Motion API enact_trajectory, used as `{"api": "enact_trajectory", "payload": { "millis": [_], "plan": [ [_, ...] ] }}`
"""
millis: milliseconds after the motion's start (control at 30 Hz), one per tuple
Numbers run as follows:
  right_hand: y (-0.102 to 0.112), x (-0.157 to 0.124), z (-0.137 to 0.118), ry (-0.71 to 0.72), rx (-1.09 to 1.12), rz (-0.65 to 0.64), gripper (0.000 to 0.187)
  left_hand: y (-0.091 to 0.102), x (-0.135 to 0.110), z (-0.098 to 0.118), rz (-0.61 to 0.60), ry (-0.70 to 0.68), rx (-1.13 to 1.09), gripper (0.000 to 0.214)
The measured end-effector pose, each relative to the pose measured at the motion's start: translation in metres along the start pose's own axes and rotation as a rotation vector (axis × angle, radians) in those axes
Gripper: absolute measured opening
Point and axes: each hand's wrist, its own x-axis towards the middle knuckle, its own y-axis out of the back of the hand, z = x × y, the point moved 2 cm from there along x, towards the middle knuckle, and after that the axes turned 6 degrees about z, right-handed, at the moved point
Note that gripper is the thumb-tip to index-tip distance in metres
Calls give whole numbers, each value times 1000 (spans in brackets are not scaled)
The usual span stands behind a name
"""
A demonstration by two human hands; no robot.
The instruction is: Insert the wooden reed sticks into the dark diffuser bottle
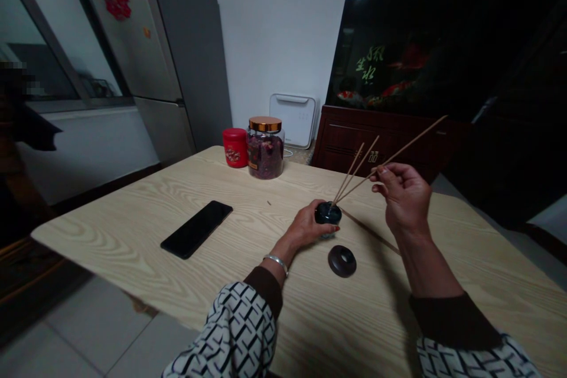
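My left hand (307,223) is wrapped round a small dark glass diffuser bottle (328,214) that stands on the table. Two thin reed sticks (359,162) lean out of the bottle's mouth. Between thumb and fingers, my right hand (405,192) pinches a third, longer-looking reed stick (416,139), whose lower end reaches the bottle's mouth. How deep that end goes I cannot tell. In front of the bottle a dark brown ring-shaped cap (342,261) with a hole in its middle lies on the wood. Another reed stick (372,231) appears to lie on the table behind my right wrist.
On the wood-grain table (133,230) lies a black phone (197,228) at left. A red canister (235,147) and a copper-lidded jar of dried flowers (265,150) stand at the far edge. Beyond are a fridge (190,53), a white appliance (292,121) and a fish tank (398,47).
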Motion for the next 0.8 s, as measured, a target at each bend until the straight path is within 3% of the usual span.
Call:
{"api": "enact_trajectory", "payload": {
  "millis": [200,433,567,700,800],
  "plan": [
    [-7,-9,20,-49,-110,-123,25,1,0,-1,10,-5,37,70],
    [-6,-12,37,-169,-334,-405,32,0,0,-1,8,-12,55,70],
    [21,8,41,-148,-600,-600,29,0,0,0,-2,-3,38,69],
    [59,27,60,-80,-1175,-846,12,0,0,-1,3,4,31,72],
    [80,27,80,-117,-1493,-929,10,0,0,-2,0,0,12,70]
  ]
}}
